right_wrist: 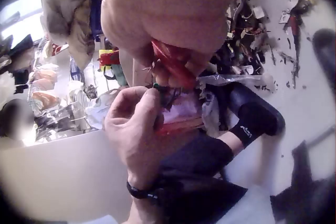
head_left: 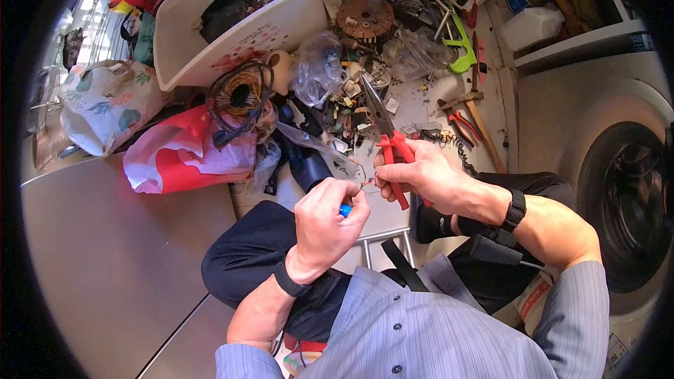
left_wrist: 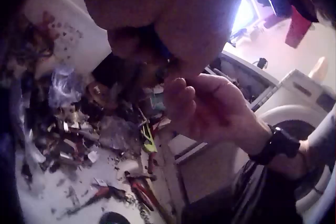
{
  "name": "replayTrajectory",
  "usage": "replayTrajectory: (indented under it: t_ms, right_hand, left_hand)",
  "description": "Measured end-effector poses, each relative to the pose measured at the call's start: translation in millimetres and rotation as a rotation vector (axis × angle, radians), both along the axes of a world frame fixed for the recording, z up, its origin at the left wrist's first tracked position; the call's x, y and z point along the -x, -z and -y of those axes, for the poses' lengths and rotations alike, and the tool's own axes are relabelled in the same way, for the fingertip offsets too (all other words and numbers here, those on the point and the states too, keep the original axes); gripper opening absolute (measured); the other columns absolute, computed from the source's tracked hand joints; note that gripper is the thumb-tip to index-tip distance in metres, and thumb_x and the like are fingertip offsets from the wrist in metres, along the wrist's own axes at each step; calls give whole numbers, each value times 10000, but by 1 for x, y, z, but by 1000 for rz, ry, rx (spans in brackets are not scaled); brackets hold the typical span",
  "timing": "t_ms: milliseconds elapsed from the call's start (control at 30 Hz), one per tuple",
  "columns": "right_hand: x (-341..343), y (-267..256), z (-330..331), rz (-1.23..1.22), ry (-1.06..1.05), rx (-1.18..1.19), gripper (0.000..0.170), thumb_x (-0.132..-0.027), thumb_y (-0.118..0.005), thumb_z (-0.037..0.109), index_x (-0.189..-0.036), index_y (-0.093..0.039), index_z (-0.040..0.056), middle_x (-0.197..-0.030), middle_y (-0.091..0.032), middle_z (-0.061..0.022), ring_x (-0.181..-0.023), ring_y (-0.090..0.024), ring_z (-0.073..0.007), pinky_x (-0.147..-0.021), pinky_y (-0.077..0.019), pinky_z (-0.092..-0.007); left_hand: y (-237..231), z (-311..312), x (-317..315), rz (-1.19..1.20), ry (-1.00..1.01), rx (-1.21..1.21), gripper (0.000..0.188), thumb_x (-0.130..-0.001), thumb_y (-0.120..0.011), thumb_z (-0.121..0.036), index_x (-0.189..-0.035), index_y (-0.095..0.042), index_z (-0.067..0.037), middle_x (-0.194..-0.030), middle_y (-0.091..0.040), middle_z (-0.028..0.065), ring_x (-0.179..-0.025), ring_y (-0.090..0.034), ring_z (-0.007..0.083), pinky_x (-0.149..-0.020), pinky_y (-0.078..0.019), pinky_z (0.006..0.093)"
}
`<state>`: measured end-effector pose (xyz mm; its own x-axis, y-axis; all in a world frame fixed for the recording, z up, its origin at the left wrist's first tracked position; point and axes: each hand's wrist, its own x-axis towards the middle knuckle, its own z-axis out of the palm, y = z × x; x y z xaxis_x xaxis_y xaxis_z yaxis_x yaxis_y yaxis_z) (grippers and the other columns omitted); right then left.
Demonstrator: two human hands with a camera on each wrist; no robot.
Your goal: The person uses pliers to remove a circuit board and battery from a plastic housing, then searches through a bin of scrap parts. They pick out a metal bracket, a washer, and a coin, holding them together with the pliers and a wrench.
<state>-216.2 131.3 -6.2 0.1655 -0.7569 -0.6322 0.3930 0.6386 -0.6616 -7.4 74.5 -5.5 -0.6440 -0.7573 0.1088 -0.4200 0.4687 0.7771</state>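
In the head view the left hand (head_left: 328, 223) curls round a small blue object (head_left: 345, 210), with thin wires (head_left: 366, 182) coming out between the two hands. The right hand (head_left: 430, 177) holds red-handled long-nose pliers (head_left: 397, 158) in its palm, jaws pointing up and away. Its thumb and forefinger pinch at the wire ends close to the left fingertips. In the right wrist view the red handle (right_wrist: 176, 66) lies under the right fingers, beside the left hand (right_wrist: 137, 129). The left wrist view is dark around the left fingers; the right hand (left_wrist: 210, 108) shows there, its fingertips near them.
Beyond the hands lie a white bin (head_left: 239, 35), a coil of cable (head_left: 242, 95), a pink bag (head_left: 200, 154) and scattered small parts. A hammer (head_left: 484, 116) and red-handled tool (head_left: 463, 128) lie to the right, near a front-loading machine (head_left: 625, 196).
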Motion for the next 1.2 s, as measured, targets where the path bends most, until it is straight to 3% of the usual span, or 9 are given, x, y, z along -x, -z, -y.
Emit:
replayTrajectory:
  t_ms: [100,300,633,700,1033,1133,1200]
  right_hand:
    - [0,2,-1,55,34,-13,247,-935,-692,147,-1100,-590,-5,-909,-662,-88,-788,-680,-183,-744,-546,-322]
    - [1,0,-1,94,65,-48,329,-917,-702,132,-1179,-581,-26,-912,-663,-101,-778,-672,-187,-750,-548,-323]
    - [4,2,-3,218,112,-28,324,-942,-690,120,-1202,-558,-18,-932,-664,-101,-824,-688,-198,-774,-547,-326]
    - [4,1,-2,182,95,-31,325,-937,-691,109,-1205,-558,-17,-936,-664,-99,-834,-688,-194,-773,-544,-322]
    - [5,-6,1,71,28,34,318,-919,-717,131,-1169,-580,-10,-918,-681,-87,-807,-679,-164,-732,-533,-307]
    - [6,-7,2,21,-14,32,307,-920,-710,131,-1164,-579,-2,-903,-676,-84,-805,-675,-157,-731,-529,-304]
    - [7,-5,3,-12,-30,23,287,-922,-697,123,-1154,-581,1,-888,-671,-78,-798,-672,-155,-723,-528,-302]
  left_hand:
    - [-7,0,0,-19,-55,-196,97,-785,-742,3,-817,-651,-6,-743,-658,94,-628,-650,190,-600,-527,324]
    - [-11,0,-1,6,-79,-341,71,-808,-735,-10,-822,-668,6,-752,-675,81,-648,-649,133,-604,-514,286]
    - [-12,0,1,-15,-90,-276,83,-797,-742,3,-819,-662,10,-739,-662,85,-634,-645,142,-595,-515,289]
    - [-14,0,1,-24,-48,-183,93,-793,-746,12,-818,-657,9,-732,-654,89,-625,-644,154,-588,-518,295]
    - [-13,-2,-1,-28,-48,-231,102,-792,-750,13,-820,-652,14,-737,-648,94,-626,-644,155,-589,-518,296]
    - [-13,-2,-3,-11,-61,-326,85,-829,-738,-13,-839,-657,10,-746,-657,60,-644,-638,125,-606,-507,272]
    - [-15,2,-3,-8,-142,-660,103,-891,-728,-69,-852,-663,2,-768,-664,15,-681,-623,92,-615,-482,243]
